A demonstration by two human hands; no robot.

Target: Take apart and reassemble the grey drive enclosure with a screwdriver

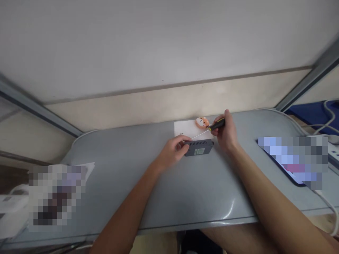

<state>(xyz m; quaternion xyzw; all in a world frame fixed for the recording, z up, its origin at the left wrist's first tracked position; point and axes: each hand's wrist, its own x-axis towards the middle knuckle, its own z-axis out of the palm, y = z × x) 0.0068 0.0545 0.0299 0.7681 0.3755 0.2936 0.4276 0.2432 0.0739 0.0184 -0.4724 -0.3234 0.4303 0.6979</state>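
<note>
My left hand (178, 150) grips the left end of a dark grey vented box (205, 151), which stands on its edge with a pale green label facing me. In my right hand (226, 130) is a screwdriver (217, 124) with a black and yellow handle. Its thin metal shaft slants down to the left, and the tip ends by the box's upper left, near my left fingers. Whether the tip touches a screw I cannot tell. Behind the box lies a white sheet of paper (182, 127), with a small orange and white animal-faced object (202, 122) on it.
The grey table (127, 155) runs up to a wall at the back. A device with a blurred screen (291, 162) and a white cable (327, 204) lie at right. Papers with a blurred picture (57, 197) lie at left. Metal posts (39, 107) rise at both sides.
</note>
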